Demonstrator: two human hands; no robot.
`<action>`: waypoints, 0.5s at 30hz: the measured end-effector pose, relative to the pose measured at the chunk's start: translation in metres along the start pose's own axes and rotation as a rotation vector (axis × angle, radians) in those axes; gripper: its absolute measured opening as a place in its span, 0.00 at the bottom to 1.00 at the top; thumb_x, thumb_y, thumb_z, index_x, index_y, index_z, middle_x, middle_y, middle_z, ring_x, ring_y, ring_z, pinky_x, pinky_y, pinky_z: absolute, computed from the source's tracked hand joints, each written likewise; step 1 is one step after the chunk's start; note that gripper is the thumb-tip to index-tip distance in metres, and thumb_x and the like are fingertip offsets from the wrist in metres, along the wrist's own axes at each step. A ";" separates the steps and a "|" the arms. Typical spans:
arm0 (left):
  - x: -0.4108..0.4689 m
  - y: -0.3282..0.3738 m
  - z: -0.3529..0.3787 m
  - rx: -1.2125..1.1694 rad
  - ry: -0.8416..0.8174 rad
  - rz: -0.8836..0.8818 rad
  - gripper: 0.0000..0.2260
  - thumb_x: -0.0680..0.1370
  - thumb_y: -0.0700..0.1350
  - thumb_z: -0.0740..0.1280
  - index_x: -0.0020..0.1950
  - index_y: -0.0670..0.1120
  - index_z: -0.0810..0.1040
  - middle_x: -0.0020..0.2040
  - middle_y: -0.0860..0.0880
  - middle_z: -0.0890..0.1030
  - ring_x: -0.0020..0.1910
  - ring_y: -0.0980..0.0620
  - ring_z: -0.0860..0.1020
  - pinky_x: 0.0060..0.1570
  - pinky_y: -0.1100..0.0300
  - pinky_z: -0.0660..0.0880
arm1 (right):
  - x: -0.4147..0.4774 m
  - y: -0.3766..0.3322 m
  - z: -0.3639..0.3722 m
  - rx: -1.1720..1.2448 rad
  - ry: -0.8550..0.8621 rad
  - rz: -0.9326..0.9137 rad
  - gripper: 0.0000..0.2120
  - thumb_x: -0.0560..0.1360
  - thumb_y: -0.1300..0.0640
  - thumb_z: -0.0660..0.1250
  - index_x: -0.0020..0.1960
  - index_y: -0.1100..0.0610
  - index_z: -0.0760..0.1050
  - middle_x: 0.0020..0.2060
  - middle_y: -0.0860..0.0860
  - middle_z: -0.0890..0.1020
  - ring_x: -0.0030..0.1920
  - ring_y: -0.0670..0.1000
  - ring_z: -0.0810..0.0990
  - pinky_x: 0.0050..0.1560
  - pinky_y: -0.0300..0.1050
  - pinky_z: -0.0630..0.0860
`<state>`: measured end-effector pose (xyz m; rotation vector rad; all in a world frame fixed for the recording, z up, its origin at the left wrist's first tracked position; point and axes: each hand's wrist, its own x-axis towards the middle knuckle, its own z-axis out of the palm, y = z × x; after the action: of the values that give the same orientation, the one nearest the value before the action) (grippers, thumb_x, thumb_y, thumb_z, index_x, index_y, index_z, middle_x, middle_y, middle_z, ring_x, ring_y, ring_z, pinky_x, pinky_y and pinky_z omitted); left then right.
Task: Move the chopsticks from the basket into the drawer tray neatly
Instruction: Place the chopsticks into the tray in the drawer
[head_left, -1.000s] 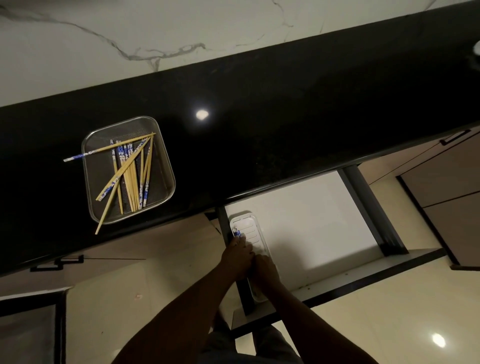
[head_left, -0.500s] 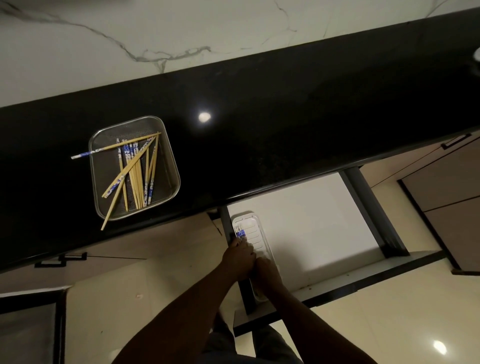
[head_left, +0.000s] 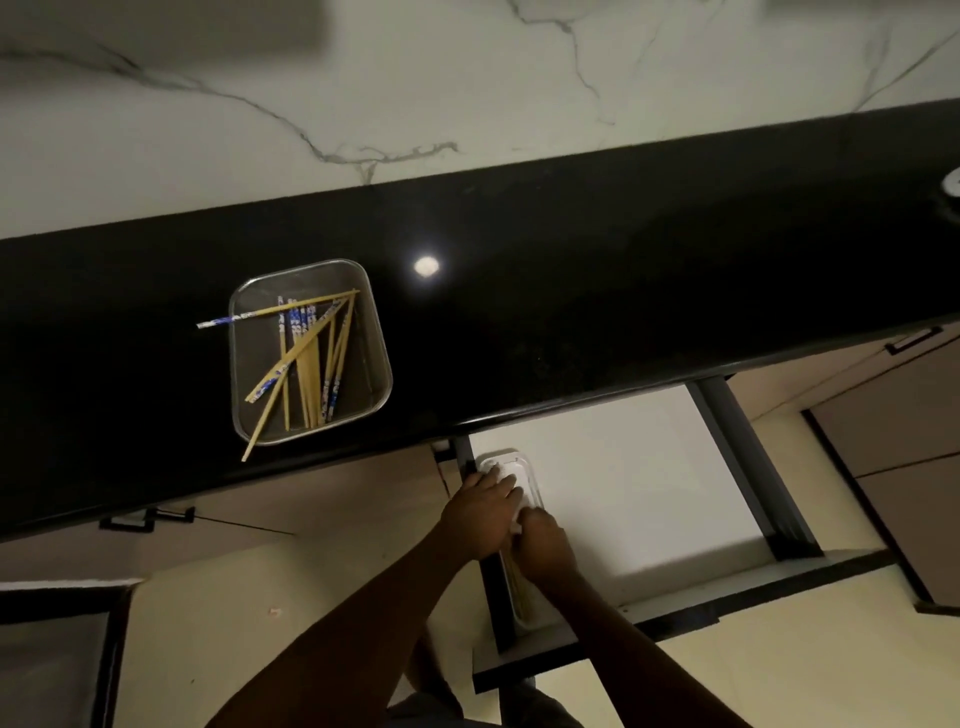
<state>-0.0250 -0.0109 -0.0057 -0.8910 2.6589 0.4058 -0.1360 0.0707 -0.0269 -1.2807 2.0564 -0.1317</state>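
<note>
From the head view I saw one square, clear-walled mesh basket (head_left: 375, 332) on the glossy black stone countertop (head_left: 623, 291), well apart from both hands, up and to the left of them. In it lay a loose heap of bamboo chopsticks with blue-and-white patterned ends (head_left: 306, 358); I counted roughly ten, though they crossed too much for an exact number. One stuck out over the basket's left rim and another over its near edge.

There was one open white-bottomed drawer (head_left: 623, 478) below the counter edge, and one narrow white plastic tray (head_left: 527, 470) along its left side. My left hand (head_left: 480, 517) lay palm down across the far part of that tray, fingers curled over it; I could not tell whether it was gripping anything. My right hand (head_left: 545, 545) touched the left hand just behind it, closed over the tray's middle; whether it pinched chopsticks was hidden from me. A few pale chopstick shafts in the tray (head_left: 519, 590) showed just below the right hand, running lengthwise toward me; their number was unclear.
</note>
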 end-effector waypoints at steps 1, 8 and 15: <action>-0.004 -0.005 -0.007 -0.016 0.047 -0.006 0.25 0.82 0.51 0.59 0.77 0.43 0.64 0.79 0.44 0.63 0.80 0.43 0.57 0.76 0.49 0.54 | 0.000 -0.006 -0.007 0.021 0.050 -0.013 0.13 0.79 0.56 0.62 0.61 0.60 0.77 0.57 0.56 0.81 0.56 0.56 0.82 0.54 0.44 0.76; -0.040 -0.047 -0.047 -0.180 0.361 -0.043 0.24 0.83 0.46 0.57 0.80 0.43 0.61 0.80 0.44 0.63 0.80 0.46 0.60 0.75 0.50 0.63 | -0.001 -0.050 -0.054 0.087 0.390 -0.283 0.09 0.78 0.55 0.64 0.58 0.53 0.77 0.53 0.50 0.80 0.49 0.51 0.82 0.45 0.38 0.75; -0.077 -0.107 -0.090 -0.193 0.716 -0.238 0.25 0.82 0.55 0.56 0.77 0.47 0.63 0.76 0.46 0.69 0.75 0.49 0.68 0.69 0.54 0.68 | 0.007 -0.120 -0.094 0.008 0.586 -0.549 0.19 0.81 0.43 0.59 0.68 0.50 0.71 0.62 0.45 0.75 0.61 0.43 0.75 0.56 0.34 0.75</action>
<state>0.0820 -0.0836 0.0872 -1.6535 3.1049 0.3315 -0.1048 -0.0205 0.0916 -1.9432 2.0839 -0.8480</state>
